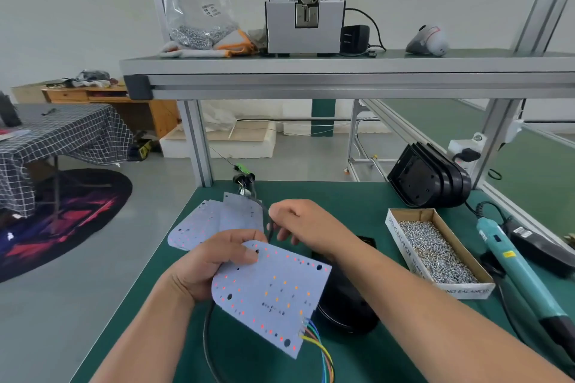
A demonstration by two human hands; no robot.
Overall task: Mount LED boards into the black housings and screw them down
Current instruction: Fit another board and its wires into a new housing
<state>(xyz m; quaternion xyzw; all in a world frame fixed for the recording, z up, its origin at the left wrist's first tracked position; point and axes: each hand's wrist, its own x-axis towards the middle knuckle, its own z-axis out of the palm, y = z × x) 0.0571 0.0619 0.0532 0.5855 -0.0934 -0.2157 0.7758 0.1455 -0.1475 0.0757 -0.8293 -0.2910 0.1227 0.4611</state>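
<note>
At lower centre, left hand (211, 267) fingers clamp 1 LED board (273, 295) over a black housing (345, 311); right hand (305, 224) fingers pinch a cable (268, 227). Seating and screwing remain.

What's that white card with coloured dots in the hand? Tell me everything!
The LED board is a thin white sheet with rounded corners, dotted with small red and orange LEDs and a few dark holes. Coloured wires leave its near corner. The left hand grips its far left edge, thumb on top, holding it tilted above a black housing on the green table. The right hand, just beyond, pinches a black cable.
</note>
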